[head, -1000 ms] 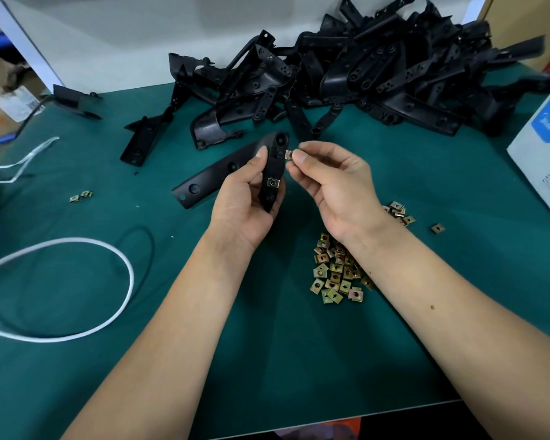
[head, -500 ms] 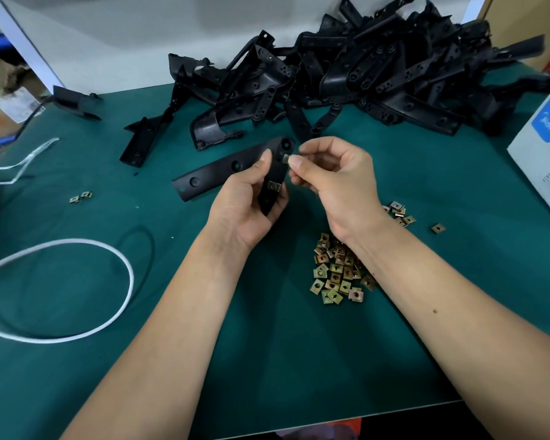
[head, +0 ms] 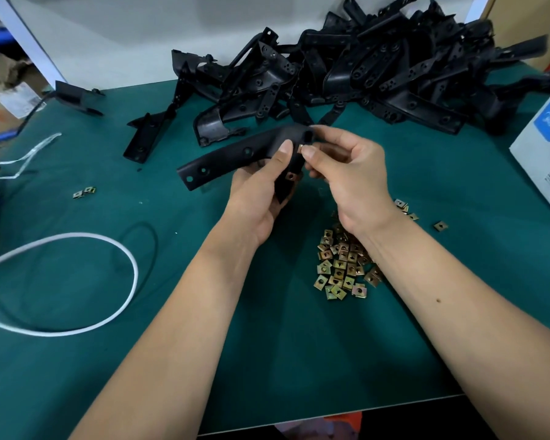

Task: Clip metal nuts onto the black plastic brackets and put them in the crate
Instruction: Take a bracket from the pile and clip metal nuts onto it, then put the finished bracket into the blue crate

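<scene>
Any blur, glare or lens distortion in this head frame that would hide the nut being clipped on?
Head view: light is even, with no glare. The wide-angle lens bows the table edge. Slight motion blur softens the right hand, so the nut it pinches against the bracket is barely resolved. The nut pile is sharp.

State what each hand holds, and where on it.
Left hand grips the black bracket at its bend; right hand pinches a metal nut at its edge.

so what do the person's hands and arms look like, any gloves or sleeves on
No gloves and no sleeves in view: both forearms are bare right to the bottom of the picture. The left hand and right hand carry no rings, watch or wristband that can be seen. Fingernails are short and unpainted. The right forearm has a small dark mole.
</scene>
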Demonstrator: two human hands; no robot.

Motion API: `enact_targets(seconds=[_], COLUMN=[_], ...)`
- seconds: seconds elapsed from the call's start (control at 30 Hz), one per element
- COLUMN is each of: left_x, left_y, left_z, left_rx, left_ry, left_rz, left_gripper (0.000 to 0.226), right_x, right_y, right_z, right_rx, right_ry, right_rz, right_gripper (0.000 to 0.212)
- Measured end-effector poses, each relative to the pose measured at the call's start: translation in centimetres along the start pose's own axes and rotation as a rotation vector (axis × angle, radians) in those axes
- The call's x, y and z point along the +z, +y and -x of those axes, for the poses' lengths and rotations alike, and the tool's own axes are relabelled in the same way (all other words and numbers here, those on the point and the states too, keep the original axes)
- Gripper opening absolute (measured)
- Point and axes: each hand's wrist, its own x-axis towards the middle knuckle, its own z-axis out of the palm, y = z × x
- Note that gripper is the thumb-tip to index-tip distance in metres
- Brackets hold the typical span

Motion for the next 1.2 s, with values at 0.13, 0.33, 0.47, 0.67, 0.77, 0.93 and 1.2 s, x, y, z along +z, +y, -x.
enact_targets(seconds=[0.13,0.33,0.47,0.67,0.77,0.93,1.2], left_x=[-0.7,-0.6,-1.0,-1.2,-0.8,2.4,16.4], left_y=[0.0,-1.3,-1.4,-1.3,-0.6,-0.5,-3.7], left_z=[-0.2,-0.1,-0.3,-0.1,0.2,1.9,8.0], left_rx=[0.049,0.355,0.523,0.593,0.723,0.837,0.873], left_ry=[-0.060,0.073,0.189,0.233,0.305,0.213,-0.129], left_rz=[-0.107,-0.350,-0.609,-0.750,-0.823,-0.763,-0.767], left_gripper=[0.050,0.028,0.045,0.043,0.045,0.035,0.044], right_x=[-0.3,0.1,0.5,0.8,1.4,0.2,-13.4], right_y=[-0.4,-0.5,-0.2,-0.5,-1.0,-2.6,-9.1], right_z=[-0.1,0.4,0.6,0.5,0.6,2.1,7.5], right_rx=[-0.005,0.102,0.159,0.198,0.218,0.207,-0.034], right_ry=[-0.005,0.071,0.086,0.067,0.086,0.174,0.342], right_rz=[0.018,-0.005,0.012,0.039,-0.021,-0.213,-0.268], right_gripper=[0.035,0.025,0.018,0.036,0.042,0.037,0.015])
